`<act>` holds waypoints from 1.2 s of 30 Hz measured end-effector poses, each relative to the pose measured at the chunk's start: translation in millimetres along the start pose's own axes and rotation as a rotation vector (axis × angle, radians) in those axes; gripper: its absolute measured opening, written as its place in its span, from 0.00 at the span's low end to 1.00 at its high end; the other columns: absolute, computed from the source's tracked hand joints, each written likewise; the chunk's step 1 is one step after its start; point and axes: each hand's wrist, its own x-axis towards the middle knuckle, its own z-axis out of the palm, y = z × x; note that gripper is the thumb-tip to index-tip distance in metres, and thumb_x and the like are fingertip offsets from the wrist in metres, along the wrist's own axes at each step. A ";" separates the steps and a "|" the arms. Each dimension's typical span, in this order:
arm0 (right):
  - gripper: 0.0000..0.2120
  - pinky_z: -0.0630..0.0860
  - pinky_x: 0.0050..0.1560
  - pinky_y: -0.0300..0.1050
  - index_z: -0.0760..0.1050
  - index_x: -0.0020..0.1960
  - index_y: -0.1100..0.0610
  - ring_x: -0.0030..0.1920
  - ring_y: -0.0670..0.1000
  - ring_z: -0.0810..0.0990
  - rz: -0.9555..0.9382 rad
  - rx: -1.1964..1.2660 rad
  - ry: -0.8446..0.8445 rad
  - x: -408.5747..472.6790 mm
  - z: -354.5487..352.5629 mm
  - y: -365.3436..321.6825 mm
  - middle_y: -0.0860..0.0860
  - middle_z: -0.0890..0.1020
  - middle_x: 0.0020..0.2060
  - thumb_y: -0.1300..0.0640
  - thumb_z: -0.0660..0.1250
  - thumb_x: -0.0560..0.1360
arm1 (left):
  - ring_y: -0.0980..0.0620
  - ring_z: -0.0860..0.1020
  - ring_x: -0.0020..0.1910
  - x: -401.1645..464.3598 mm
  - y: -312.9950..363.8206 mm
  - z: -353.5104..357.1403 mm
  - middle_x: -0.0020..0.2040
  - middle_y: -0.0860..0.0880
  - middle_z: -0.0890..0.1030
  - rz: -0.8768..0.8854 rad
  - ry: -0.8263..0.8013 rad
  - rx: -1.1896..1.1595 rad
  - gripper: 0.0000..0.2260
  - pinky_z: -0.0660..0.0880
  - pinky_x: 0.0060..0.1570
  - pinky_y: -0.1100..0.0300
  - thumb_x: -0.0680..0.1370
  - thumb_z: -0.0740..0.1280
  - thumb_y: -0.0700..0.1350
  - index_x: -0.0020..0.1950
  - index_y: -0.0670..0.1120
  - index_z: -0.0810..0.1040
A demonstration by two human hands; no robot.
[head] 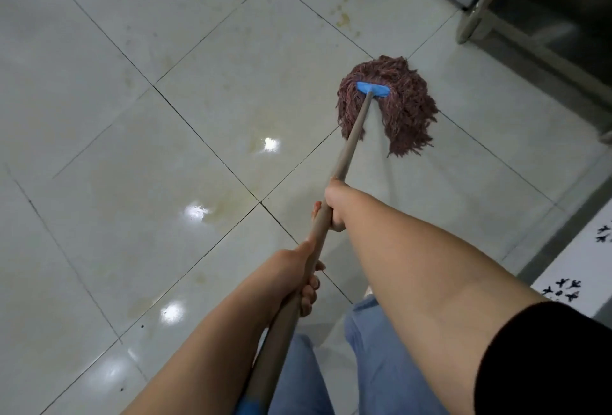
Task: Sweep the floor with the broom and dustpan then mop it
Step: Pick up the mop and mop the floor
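Maroon strands of the mop [387, 106] lie spread flat on the tiled floor [132, 116] near a steel leg [470, 20]; right hand [334, 206] wraps its fingers low on the handle for push, left hand [298, 269] clamped higher to steer; mopping under way, yellowish stains [342, 18] ahead.

Glossy pale floor tiles [139, 60] with dark grout lines laid diagonally; yellowish stains [342, 17] near top centre; three bright light reflections [271, 144] on the wet-looking surface; metal furniture leg [477, 14] at top right, dark underneath; white patterned mat [576, 282] at right edge.
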 end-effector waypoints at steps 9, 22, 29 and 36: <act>0.24 0.67 0.10 0.43 0.63 0.35 0.62 0.23 0.51 0.68 0.008 -0.189 0.024 -7.1 -13.1 -134.4 0.54 0.69 0.27 0.45 0.54 0.80 | 0.56 0.65 0.16 27.9 112.2 45.2 0.20 0.50 0.69 0.032 0.015 -0.137 0.25 0.64 0.18 0.69 0.73 0.61 0.64 0.43 0.41 0.72; 0.24 0.70 0.13 0.38 0.61 0.36 0.60 0.13 0.48 0.67 -0.029 -0.370 0.038 2.0 -12.1 -339.5 0.54 0.68 0.26 0.41 0.54 0.80 | 0.55 0.64 0.14 55.9 305.7 106.9 0.19 0.49 0.68 -0.018 0.009 -0.416 0.23 0.63 0.17 0.72 0.76 0.59 0.62 0.39 0.41 0.71; 0.21 0.70 0.14 0.37 0.62 0.37 0.61 0.11 0.47 0.67 -0.032 -0.561 0.017 -0.3 -33.6 -402.8 0.54 0.69 0.26 0.45 0.51 0.80 | 0.56 0.64 0.13 52.2 363.3 153.9 0.18 0.50 0.68 -0.013 0.041 -0.528 0.21 0.62 0.16 0.71 0.79 0.57 0.59 0.43 0.41 0.71; 0.19 0.73 0.16 0.40 0.62 0.38 0.59 0.24 0.48 0.66 -0.048 -0.713 0.047 8.3 -79.6 -487.1 0.53 0.68 0.29 0.45 0.52 0.80 | 0.55 0.64 0.13 79.0 435.2 242.3 0.17 0.50 0.68 0.026 0.090 -0.694 0.21 0.63 0.18 0.72 0.79 0.56 0.59 0.41 0.41 0.70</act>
